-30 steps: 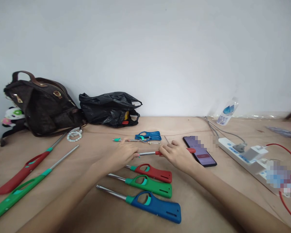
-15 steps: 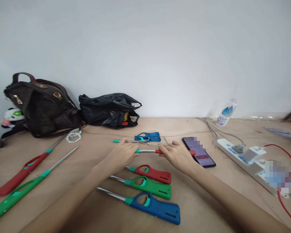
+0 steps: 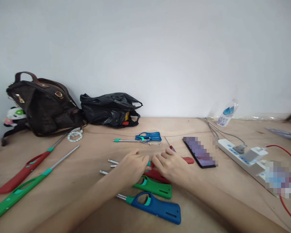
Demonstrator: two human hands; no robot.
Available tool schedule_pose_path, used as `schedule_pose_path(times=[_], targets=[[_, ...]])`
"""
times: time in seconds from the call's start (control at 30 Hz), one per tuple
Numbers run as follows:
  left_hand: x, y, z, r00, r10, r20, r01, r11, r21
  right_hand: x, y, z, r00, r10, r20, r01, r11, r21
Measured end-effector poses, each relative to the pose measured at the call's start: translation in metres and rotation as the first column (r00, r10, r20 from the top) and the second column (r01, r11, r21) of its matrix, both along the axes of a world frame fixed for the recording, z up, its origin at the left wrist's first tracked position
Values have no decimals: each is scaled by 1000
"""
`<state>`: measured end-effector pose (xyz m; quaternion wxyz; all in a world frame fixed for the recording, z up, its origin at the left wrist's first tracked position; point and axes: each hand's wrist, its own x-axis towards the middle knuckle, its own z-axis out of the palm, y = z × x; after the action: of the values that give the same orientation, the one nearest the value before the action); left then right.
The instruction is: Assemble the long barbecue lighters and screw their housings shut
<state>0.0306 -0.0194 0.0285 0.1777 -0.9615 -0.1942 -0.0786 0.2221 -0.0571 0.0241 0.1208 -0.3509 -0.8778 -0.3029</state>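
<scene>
My left hand [image 3: 134,165] is closed around the metal tube and teal collar [image 3: 149,163] of a red gas lighter [image 3: 188,160]. My right hand [image 3: 169,165] wraps the lighter's red handle, whose rounded end sticks out on the right. The collar sits right beside the red handle. Below the hands lie a second red lighter [image 3: 157,175], partly covered, a green lighter [image 3: 157,187] and a blue lighter [image 3: 157,208]. Farther back are blue lighter casing parts [image 3: 155,134], a thin metal tube [image 3: 126,140] with teal pieces, and a small clear part [image 3: 155,144].
A screwdriver [image 3: 171,148] and a phone [image 3: 200,153] lie to the right, near a power strip [image 3: 242,158] with cables. A bottle [image 3: 227,113], black plastic bag [image 3: 106,108] and dark handbag [image 3: 48,106] stand by the wall. Left are a bead bracelet [image 3: 74,136], another red lighter [image 3: 21,174] and green lighter [image 3: 21,194].
My left hand has moved right, close to my right hand, and the teal collar now sits against the red handle. Both hands came slightly nearer, uncovering the screwdriver.
</scene>
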Motion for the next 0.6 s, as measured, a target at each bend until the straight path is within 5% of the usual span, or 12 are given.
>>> schedule_pose_path(times=[0.3, 0.47, 0.6], targets=[[1, -8, 6, 998, -12, -62, 8, 998, -70, -1, -1, 3, 993, 115, -19, -112, 986, 120], [3, -5, 0, 1000, 11, -22, -12, 999, -36, -3, 2, -1, 996, 71, -45, -68, 996, 59], [-11, 21, -3, 999, 44, 1, -44, 996, -77, 11, 17, -5, 995, -4, -104, -3, 998, -67]])
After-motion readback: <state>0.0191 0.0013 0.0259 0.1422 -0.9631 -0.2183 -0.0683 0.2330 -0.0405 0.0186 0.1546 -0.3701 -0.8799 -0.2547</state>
